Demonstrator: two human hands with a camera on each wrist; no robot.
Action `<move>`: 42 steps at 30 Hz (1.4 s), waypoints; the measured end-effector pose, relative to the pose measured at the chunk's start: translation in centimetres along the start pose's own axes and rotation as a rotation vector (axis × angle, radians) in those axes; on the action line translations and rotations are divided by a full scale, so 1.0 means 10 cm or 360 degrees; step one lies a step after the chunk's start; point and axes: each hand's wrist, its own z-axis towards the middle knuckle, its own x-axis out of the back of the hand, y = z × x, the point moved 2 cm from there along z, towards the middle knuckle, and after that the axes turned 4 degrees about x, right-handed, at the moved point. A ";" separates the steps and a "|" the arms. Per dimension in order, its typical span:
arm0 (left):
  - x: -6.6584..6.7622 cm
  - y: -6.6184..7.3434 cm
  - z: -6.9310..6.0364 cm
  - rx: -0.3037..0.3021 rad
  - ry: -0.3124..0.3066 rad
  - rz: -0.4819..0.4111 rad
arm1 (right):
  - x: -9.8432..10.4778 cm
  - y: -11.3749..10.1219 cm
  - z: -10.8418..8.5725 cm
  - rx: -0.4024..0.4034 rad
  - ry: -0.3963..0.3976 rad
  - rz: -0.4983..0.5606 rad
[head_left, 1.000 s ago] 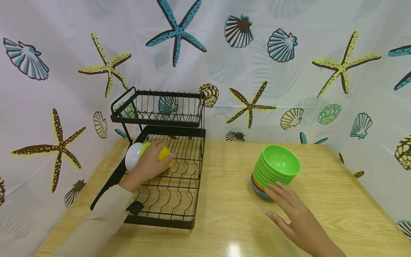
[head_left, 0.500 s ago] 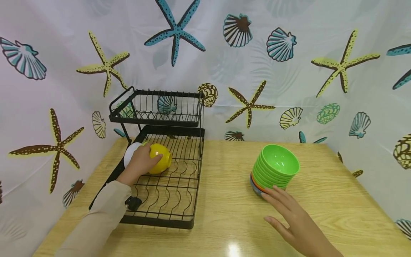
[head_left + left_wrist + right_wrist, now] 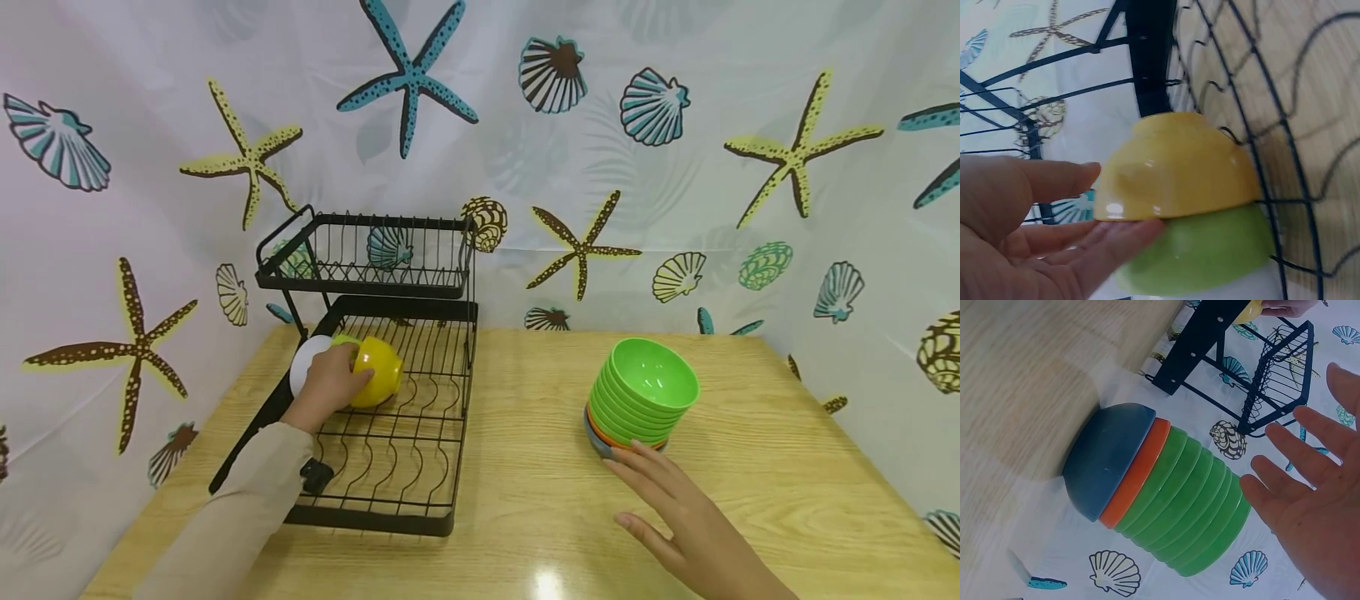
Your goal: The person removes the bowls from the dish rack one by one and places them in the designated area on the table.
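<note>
A yellow bowl (image 3: 379, 372) lies on its side in the lower tier of a black dish rack (image 3: 412, 523), beside a light green bowl (image 3: 1210, 250) and a white bowl (image 3: 305, 364). My left hand (image 3: 327, 383) pinches the yellow bowl at its rim, fingers tucked between it and the green one, thumb on its outer side. On the table's right stands a tilted stack of green bowls (image 3: 637, 396), with an orange bowl (image 3: 1138, 472) and a grey-blue bowl (image 3: 1107, 459) beneath. My right hand (image 3: 686, 521) hovers in front of the stack, fingers extended, holding nothing.
The rack's upper tier (image 3: 367, 287) overhangs the back of the lower one. A wooden table (image 3: 532, 467) extends between rack and stack. Behind hangs a curtain (image 3: 480, 167) with starfish and shells.
My left hand has shifted left from over the yellow bowl to its rim, uncovering more of that bowl. The right hand has barely moved, fingers still extended by the stack.
</note>
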 end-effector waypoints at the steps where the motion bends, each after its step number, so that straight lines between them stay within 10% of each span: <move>1: -0.01 -0.01 0.01 0.0010 0.0018 -0.0009 | -0.01 0.00 0.00 0.0008 0.0011 0.0000; 25: -0.06 -0.20 0.07 0.0017 0.0158 -0.0252 | -0.06 0.02 -0.04 0.0000 -0.0019 0.0054; 42: -0.06 -0.19 0.01 0.0058 -0.0079 -0.0685 | -0.12 0.02 -0.06 -0.0063 -0.0221 0.0062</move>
